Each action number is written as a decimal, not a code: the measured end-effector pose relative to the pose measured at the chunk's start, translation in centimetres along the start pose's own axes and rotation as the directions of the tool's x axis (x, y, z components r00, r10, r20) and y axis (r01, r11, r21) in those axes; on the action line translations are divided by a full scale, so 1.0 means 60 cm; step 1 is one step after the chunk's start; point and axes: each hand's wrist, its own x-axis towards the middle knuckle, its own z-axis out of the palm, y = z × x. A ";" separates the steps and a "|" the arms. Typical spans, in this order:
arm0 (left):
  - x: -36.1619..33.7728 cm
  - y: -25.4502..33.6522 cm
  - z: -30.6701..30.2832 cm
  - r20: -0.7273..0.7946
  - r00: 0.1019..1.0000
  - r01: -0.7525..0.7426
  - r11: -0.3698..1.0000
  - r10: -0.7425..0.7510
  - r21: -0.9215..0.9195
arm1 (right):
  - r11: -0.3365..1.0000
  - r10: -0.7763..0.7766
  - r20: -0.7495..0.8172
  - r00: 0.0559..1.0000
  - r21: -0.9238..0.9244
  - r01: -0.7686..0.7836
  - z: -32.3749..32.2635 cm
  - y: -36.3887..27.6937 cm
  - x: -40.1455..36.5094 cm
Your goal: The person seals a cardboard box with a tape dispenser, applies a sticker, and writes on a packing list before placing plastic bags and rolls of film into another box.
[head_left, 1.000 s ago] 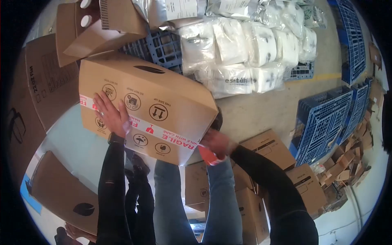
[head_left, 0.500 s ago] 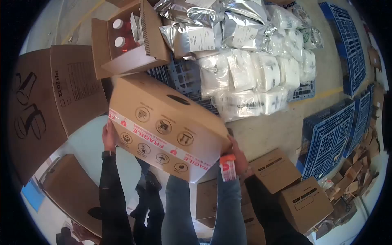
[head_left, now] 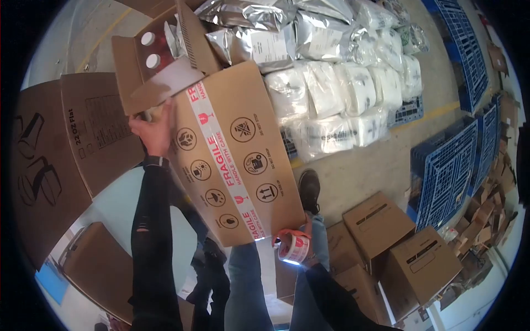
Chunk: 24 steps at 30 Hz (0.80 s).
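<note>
A large cardboard box (head_left: 221,116) stands tilted in front of me, with red-and-white FRAGILE tape running along its face and black handling symbols beside it. My left hand (head_left: 153,132) is at its upper left edge, thumb and fingers apart, the thumb against the box side. At the lower right corner, my right hand (head_left: 308,225) is closed around a tape dispenser (head_left: 293,246) with an orange-red part and a roll of FRAGILE tape. Most of its fingers are hidden. Just beyond my left hand sits an open carton (head_left: 130,74) containing white-capped bottles of red liquid.
Silver pouches (head_left: 270,47) and clear-wrapped white packs (head_left: 328,138) are stacked ahead. Blue pallets (head_left: 447,171) stand at the right. Closed cartons (head_left: 378,220) lie near my right arm, a big carton (head_left: 99,121) at the left. Another person's dark-clothed legs (head_left: 207,281) show below.
The box has turned so its taped face runs lengthwise away from me. My left hand has moved up and forward; my right hand with the tape dispenser has come lower and slightly left.
</note>
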 end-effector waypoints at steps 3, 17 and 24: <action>-0.011 -0.032 -0.030 0.154 0.988 0.067 0.975 -0.035 -0.210 | 0.944 -0.016 0.002 1.000 -0.329 0.016 0.011 -0.011 -0.002; -0.478 -0.145 -0.247 0.409 0.800 0.482 0.876 -0.439 -0.001 | -0.644 -0.422 0.549 0.721 -0.741 0.188 0.422 -0.234 0.237; -0.595 -0.071 -0.349 0.592 0.637 0.618 0.786 -0.494 -0.010 | -0.630 -0.386 0.668 0.636 -0.695 0.348 0.554 -0.286 0.334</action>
